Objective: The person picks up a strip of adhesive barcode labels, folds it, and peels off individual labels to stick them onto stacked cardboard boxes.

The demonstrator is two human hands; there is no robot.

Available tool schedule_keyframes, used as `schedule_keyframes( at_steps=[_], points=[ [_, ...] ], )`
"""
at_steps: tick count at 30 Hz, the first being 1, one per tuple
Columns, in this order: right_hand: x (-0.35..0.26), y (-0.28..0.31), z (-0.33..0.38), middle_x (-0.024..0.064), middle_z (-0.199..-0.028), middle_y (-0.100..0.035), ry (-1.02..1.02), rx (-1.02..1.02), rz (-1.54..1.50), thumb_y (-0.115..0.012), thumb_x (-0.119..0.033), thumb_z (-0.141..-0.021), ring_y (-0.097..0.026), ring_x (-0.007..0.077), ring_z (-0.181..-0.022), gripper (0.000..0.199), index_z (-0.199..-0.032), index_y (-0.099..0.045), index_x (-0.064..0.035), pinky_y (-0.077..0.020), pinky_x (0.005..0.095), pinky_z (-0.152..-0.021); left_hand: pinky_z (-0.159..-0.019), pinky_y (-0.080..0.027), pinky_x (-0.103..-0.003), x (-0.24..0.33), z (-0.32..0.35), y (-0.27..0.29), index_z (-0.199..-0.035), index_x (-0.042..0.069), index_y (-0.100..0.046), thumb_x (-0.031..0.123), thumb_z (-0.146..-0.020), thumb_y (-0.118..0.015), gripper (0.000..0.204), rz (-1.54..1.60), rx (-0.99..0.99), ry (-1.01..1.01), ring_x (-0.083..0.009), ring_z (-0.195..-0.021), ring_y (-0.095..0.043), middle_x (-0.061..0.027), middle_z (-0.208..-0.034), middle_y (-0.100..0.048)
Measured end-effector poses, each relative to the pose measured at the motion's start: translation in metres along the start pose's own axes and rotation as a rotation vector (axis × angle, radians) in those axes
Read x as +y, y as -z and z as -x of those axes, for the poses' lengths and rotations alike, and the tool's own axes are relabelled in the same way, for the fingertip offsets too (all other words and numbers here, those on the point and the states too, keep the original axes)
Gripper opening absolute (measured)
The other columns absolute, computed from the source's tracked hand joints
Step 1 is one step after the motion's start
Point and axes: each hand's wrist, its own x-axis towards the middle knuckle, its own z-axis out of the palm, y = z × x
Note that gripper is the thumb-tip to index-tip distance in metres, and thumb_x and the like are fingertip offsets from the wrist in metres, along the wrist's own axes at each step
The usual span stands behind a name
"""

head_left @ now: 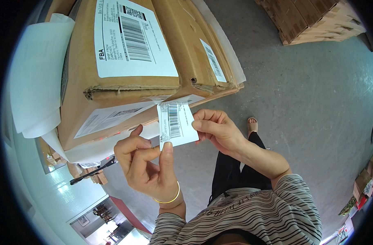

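Note:
A white barcode label (190, 132) is stretched between my two hands, close to the edge of the brown carton stack. Thumb and finger of my left hand (147, 165) pinch its lower left corner; the other fingers curl loosely, and a gold bangle circles that wrist. My right hand (219, 128) grips the label's right edge between thumb and fingers. Just beyond stands a brown carton (133, 87) with a large white shipping label (166, 61) on top and another label (113, 118) on its side. Clear film shows where the held label's upper edge meets the carton; whether they touch, I cannot tell.
A second carton (190, 49) lies against the first, bearing its own label (213, 61). White foam sheeting (41, 77) rolls along the left. Across the grey floor (317, 102), more stacked cartons (313, 20) stand at the far right. Assorted boxes (362, 181) sit at the right edge.

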Motion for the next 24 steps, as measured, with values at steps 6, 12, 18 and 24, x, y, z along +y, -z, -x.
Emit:
schedule_keyframes(
  at_steps=[6, 12, 18, 24],
  points=[
    [0.001, -0.002, 0.005, 0.001, -0.078, -0.061, -0.015, -0.002, -0.03, -0.065, -0.015, -0.089, -0.053, 0.0072, -0.066, 0.014, -0.091, -0.064, -0.0018, -0.0489, 0.0256, -0.064, -0.095, -0.046, -0.051, 0.0, 0.0, -0.001, -0.064, 0.005, -0.054, 0.004, -0.07, -0.074, 0.021, 0.03, 0.03, 0.016, -0.0174, -0.083, -0.048, -0.0065, -0.084, -0.046],
    [0.002, -0.003, 0.011, 0.0004, -0.077, -0.06, 0.002, 0.002, -0.033, -0.064, -0.016, -0.09, -0.053, 0.007, -0.066, 0.013, -0.092, -0.064, -0.0026, -0.0489, 0.0257, -0.065, -0.095, -0.046, -0.051, 0.0, 0.0, -0.002, -0.063, 0.006, -0.052, 0.003, -0.067, -0.073, 0.021, 0.049, 0.04, 0.028, -0.0173, -0.083, -0.048, -0.0063, -0.084, -0.046],
    [0.002, -0.006, 0.015, 0.0002, -0.077, -0.059, 0.002, 0.017, -0.05, -0.063, -0.013, -0.09, -0.053, 0.0072, -0.065, 0.011, -0.092, -0.064, -0.0023, -0.0491, 0.0263, -0.065, -0.095, -0.046, -0.051, 0.0, 0.0, -0.001, -0.064, 0.006, -0.051, 0.003, -0.066, -0.073, 0.022, 0.047, 0.038, 0.035, -0.0172, -0.082, -0.048, -0.0059, -0.083, -0.046],
    [0.005, -0.003, 0.017, 0.0044, -0.08, -0.064, 0.035, -0.003, -0.068, -0.062, -0.015, -0.091, -0.057, 0.0075, -0.065, 0.014, -0.093, -0.063, -0.0013, -0.0518, 0.0243, -0.063, -0.094, -0.045, -0.051, 0.0, -0.001, -0.001, -0.064, 0.006, -0.052, 0.003, -0.065, -0.073, 0.022, 0.06, 0.034, 0.022, -0.0171, -0.082, -0.048, -0.0061, -0.083, -0.046]
  ],
)
